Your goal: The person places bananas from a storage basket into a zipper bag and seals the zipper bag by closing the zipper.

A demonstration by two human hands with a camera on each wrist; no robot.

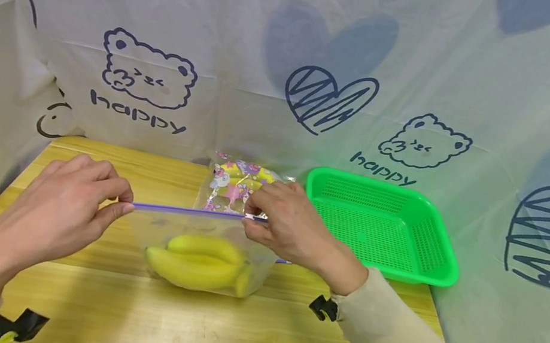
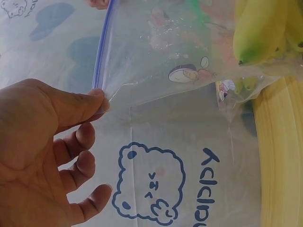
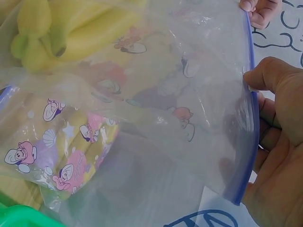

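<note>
A clear zip bag (image 1: 213, 227) with a purple zip strip (image 2: 100, 52) holds yellow bananas (image 1: 196, 267) at its bottom. At the bag's upper left corner, my left hand (image 1: 73, 204) pinches the strip's end between thumb and forefinger; its other fingers curl loosely away in the left wrist view. My right hand (image 1: 290, 223) pinches a small white slider (image 1: 249, 216) on the strip, partway along toward the right end. The bag hangs upright between both hands, its printed cartoon figures (image 3: 187, 124) showing in the right wrist view.
Behind the bag lies a second printed bag (image 1: 229, 185) with yellow fruit inside, partly hidden by my right hand. A green perforated basket (image 1: 445, 276) stands at the back right of the wooden table (image 1: 172, 330). White printed cloth (image 1: 248, 70) hangs around the table.
</note>
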